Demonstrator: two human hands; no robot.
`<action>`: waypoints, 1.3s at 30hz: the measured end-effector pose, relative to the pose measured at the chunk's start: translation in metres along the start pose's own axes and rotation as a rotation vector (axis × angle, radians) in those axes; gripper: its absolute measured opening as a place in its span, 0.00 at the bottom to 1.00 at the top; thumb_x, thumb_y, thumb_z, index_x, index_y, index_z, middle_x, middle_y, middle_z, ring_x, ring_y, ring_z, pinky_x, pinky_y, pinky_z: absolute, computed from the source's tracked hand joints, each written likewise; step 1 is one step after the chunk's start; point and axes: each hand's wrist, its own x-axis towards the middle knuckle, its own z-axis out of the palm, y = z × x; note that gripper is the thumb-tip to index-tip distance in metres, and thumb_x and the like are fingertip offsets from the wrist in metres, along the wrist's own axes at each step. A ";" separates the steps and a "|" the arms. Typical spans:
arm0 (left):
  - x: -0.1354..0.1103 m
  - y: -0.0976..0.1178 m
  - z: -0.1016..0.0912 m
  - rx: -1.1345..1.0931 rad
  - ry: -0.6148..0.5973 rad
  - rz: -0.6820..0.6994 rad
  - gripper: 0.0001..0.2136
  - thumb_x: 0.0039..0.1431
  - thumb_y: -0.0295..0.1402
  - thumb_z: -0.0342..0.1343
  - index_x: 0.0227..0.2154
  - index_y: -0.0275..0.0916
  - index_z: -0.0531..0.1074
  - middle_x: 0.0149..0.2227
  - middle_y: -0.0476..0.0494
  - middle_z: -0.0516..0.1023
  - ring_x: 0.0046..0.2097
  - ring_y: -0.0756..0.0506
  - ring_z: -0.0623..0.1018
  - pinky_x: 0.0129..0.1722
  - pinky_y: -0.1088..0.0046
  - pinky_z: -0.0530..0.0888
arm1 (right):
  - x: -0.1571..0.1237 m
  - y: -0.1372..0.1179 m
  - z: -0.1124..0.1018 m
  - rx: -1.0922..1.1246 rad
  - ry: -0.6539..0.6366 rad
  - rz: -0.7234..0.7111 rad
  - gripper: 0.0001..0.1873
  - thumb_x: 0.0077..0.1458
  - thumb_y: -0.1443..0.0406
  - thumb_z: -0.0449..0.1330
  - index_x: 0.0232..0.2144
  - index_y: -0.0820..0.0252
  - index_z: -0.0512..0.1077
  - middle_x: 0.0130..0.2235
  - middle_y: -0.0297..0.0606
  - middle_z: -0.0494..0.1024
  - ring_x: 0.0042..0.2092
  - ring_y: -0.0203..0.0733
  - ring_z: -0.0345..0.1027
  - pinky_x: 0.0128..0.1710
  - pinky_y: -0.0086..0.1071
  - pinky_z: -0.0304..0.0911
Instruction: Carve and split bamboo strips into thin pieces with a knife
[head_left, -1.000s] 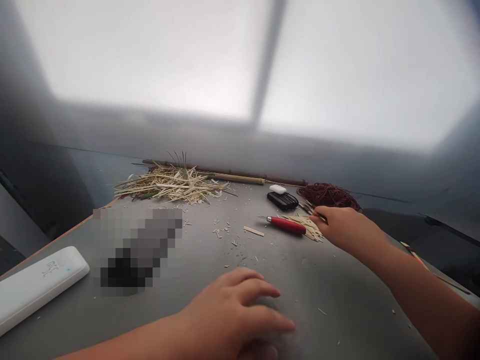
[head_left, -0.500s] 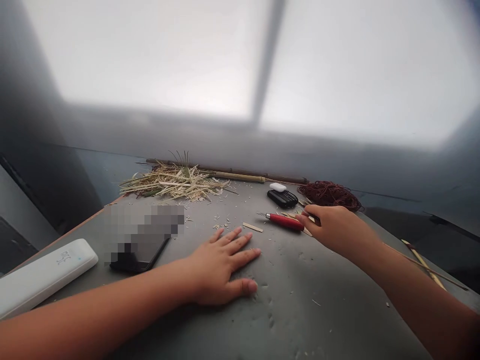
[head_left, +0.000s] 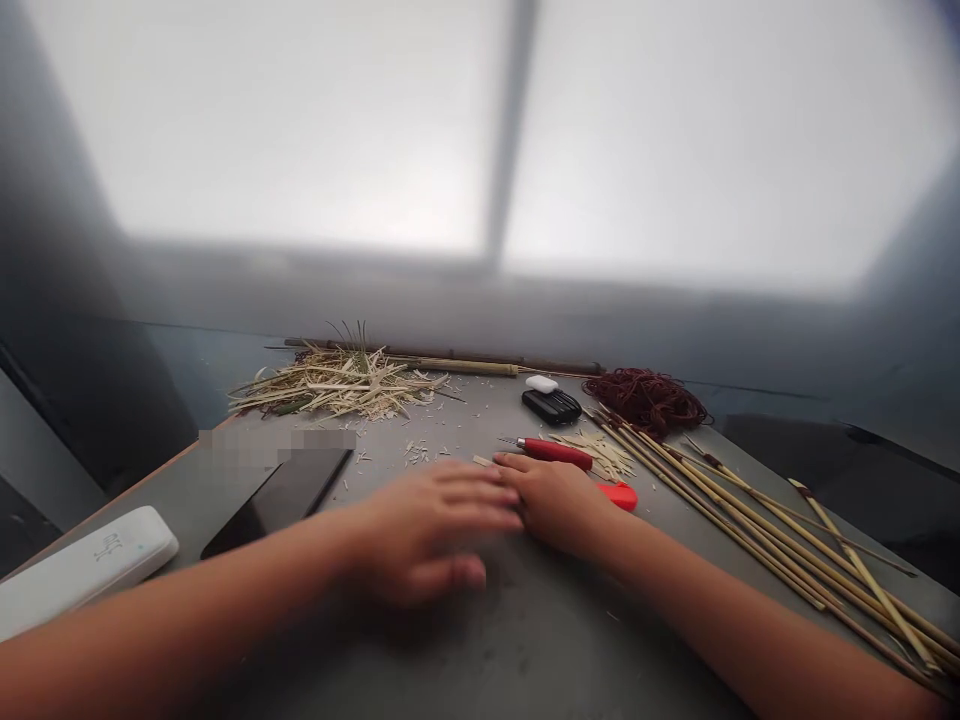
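My left hand (head_left: 439,530) is blurred, held just over the table with its fingers stretched out and the thumb apart; nothing is in it. My right hand (head_left: 559,500) lies low on the table beside it, fingers reaching left and partly hidden behind the left fingertips. Its index fingertip is at a short pale bamboo strip (head_left: 481,460); a firm grip on it does not show. Just beyond the right hand lies a red-handled tool with a thin metal tip (head_left: 556,452). A bright red object (head_left: 619,495) shows partly from behind the right wrist.
Thin bamboo sticks (head_left: 750,510) lie along the right side, near a dark red cord bundle (head_left: 649,400). Pale shavings (head_left: 341,380) are heaped at the back left. A black case (head_left: 551,406), a phone (head_left: 281,495) and a white box (head_left: 97,565) also lie here.
My right hand has moved left and nearer, from beside the cord to the pale strip, uncovering the sticks. My left hand has lifted slightly. The view has shifted a little.
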 end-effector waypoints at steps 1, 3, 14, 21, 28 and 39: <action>-0.002 0.009 0.005 -0.049 -0.074 0.040 0.24 0.62 0.43 0.52 0.61 0.52 0.61 0.65 0.50 0.60 0.67 0.39 0.56 0.66 0.56 0.49 | 0.000 0.003 0.001 0.008 -0.001 0.007 0.21 0.53 0.72 0.56 0.49 0.54 0.73 0.52 0.39 0.76 0.44 0.45 0.74 0.35 0.31 0.62; -0.005 0.009 0.013 -0.074 -0.163 0.000 0.26 0.62 0.46 0.50 0.63 0.54 0.57 0.67 0.48 0.54 0.68 0.36 0.52 0.65 0.50 0.47 | -0.001 0.009 0.002 0.020 0.009 0.041 0.17 0.53 0.71 0.56 0.44 0.57 0.75 0.47 0.41 0.79 0.43 0.45 0.74 0.36 0.31 0.62; 0.008 -0.055 -0.009 -0.103 0.434 -0.588 0.19 0.58 0.39 0.54 0.50 0.37 0.71 0.55 0.32 0.73 0.59 0.33 0.68 0.60 0.48 0.60 | -0.013 0.011 -0.004 0.116 0.348 0.109 0.09 0.59 0.69 0.52 0.35 0.59 0.72 0.34 0.39 0.77 0.33 0.41 0.70 0.32 0.30 0.58; 0.010 0.010 0.018 -0.955 0.528 -0.677 0.16 0.55 0.43 0.60 0.41 0.38 0.70 0.43 0.40 0.79 0.46 0.43 0.78 0.45 0.66 0.74 | -0.019 -0.025 -0.006 0.242 0.563 -0.099 0.08 0.59 0.69 0.51 0.31 0.57 0.70 0.30 0.35 0.76 0.30 0.36 0.67 0.31 0.28 0.58; -0.001 0.004 0.025 -0.846 0.590 -0.646 0.11 0.57 0.41 0.56 0.28 0.39 0.65 0.29 0.49 0.73 0.34 0.47 0.75 0.38 0.68 0.73 | -0.023 -0.035 0.004 0.296 0.519 -0.205 0.08 0.60 0.64 0.54 0.42 0.59 0.66 0.31 0.36 0.73 0.26 0.36 0.64 0.25 0.28 0.56; -0.006 -0.003 0.025 -0.632 0.518 -0.577 0.07 0.59 0.32 0.52 0.38 0.40 0.72 0.35 0.45 0.78 0.40 0.44 0.78 0.41 0.68 0.74 | -0.022 -0.024 0.004 0.305 0.354 -0.466 0.16 0.59 0.76 0.46 0.47 0.59 0.63 0.44 0.45 0.74 0.41 0.40 0.69 0.37 0.32 0.65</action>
